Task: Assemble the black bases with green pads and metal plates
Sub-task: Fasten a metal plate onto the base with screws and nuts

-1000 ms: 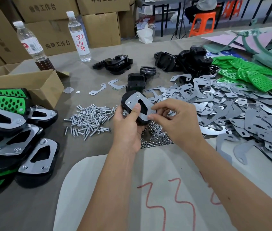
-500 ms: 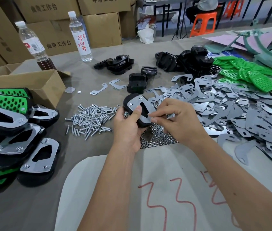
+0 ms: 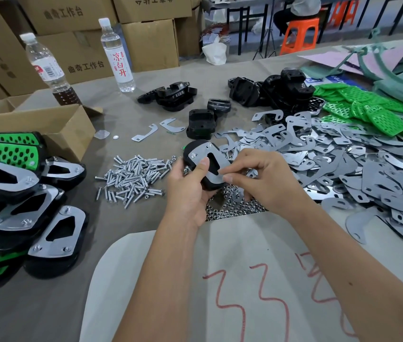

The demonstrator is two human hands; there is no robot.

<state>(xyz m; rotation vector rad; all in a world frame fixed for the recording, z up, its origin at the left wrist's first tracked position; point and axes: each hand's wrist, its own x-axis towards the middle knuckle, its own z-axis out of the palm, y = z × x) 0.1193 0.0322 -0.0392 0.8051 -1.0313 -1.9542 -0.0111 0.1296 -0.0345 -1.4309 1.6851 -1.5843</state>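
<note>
A black base (image 3: 195, 154) with a metal plate (image 3: 211, 166) laid on its upper face is held above the table (image 3: 126, 112), over a heap of nuts (image 3: 235, 206). It is gripped by the left hand (image 3: 190, 183), thumb pressed on the plate. The plate's near end is pinched by the curled fingers of the right hand (image 3: 262, 178); something small may be held there, but this cannot be made out. Screws (image 3: 133, 174) lie just left, loose plates (image 3: 343, 164) right, green pads (image 3: 368, 107) beyond, and finished units (image 3: 22, 193) are stacked far left.
</note>
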